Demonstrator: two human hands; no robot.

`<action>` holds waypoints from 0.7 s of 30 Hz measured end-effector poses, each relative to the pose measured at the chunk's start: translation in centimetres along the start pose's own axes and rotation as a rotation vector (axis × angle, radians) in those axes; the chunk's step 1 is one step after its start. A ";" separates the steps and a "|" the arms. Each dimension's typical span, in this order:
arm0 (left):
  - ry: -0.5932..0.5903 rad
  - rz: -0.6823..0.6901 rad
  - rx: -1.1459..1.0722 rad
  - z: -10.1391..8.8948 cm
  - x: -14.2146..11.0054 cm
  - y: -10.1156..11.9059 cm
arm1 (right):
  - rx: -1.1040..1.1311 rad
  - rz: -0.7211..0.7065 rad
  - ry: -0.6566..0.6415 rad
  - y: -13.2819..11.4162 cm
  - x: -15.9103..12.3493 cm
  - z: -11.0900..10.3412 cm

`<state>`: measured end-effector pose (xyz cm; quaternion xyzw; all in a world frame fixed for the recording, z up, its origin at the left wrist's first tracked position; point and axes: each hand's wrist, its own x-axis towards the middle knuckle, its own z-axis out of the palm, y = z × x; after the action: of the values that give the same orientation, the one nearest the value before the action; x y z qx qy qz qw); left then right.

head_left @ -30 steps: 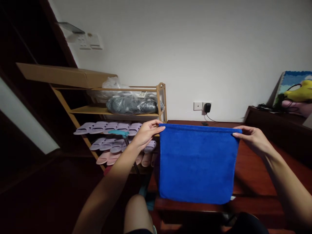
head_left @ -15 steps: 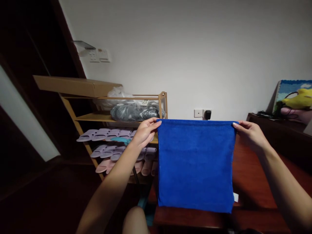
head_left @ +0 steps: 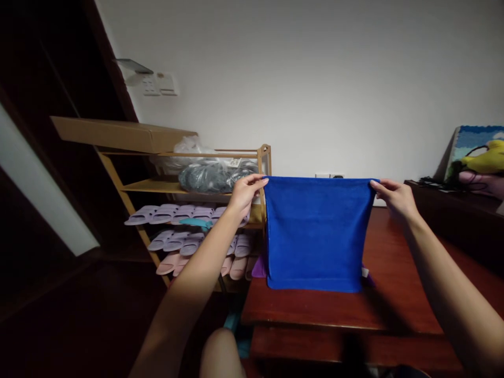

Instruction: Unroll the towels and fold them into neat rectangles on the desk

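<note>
A square blue cloth point(head_left: 315, 236) hangs spread between my two hands over the reddish wooden table point(head_left: 307, 310). My left hand point(head_left: 244, 197) pinches its upper left corner between thumb and fingers. The upper right corner is gripped the same way by my right hand point(head_left: 396, 198). A small white tag point(head_left: 365, 272) sticks out at the cloth's lower right edge. Behind the cloth, bits of something purple point(head_left: 259, 268) show at both sides; the rest of it is hidden.
Left of the table stands a wooden shoe rack point(head_left: 126, 205) with rows of slippers point(head_left: 173, 212), plastic-wrapped items point(head_left: 214, 176) and a cardboard box point(head_left: 118, 134). At the right, a dark cabinet point(head_left: 429, 202) bears a yellow and pink plush toy point(head_left: 482, 163) and cables.
Both hands have moved up and away from me with the cloth, which looks smaller. Its lower edge has risen in view, exposing the table's front part and purple bits behind.
</note>
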<state>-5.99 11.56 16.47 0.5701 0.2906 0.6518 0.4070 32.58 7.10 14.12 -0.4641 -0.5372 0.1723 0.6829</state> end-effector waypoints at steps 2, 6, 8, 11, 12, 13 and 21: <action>0.031 -0.004 0.036 0.0 1.0 -0.8 | -0.030 0.042 0.027 0.9 0.8 0.6; 0.071 -0.122 0.024 0.0 2.7 -3.2 | -0.049 0.133 0.018 2.8 2.0 1.9; 0.084 -0.175 0.023 0.0 3.2 -4.6 | -0.042 0.169 -0.013 3.7 2.2 2.5; 0.093 -0.252 0.044 0.0 3.6 -6.6 | -0.020 0.220 -0.065 5.2 2.4 3.5; 0.092 -0.281 0.054 -0.1 3.6 -7.2 | -0.012 0.236 -0.082 5.7 2.4 3.7; 0.090 -0.309 0.064 -0.1 3.6 -7.8 | -0.006 0.253 -0.098 6.2 2.4 4.0; 0.040 -0.403 0.123 -0.6 3.8 -11.6 | -0.027 0.351 -0.172 10.4 1.9 5.2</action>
<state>-4.31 20.73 8.50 0.5111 0.4461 0.5494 0.4878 31.34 16.12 6.60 -0.5433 -0.5067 0.3208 0.5875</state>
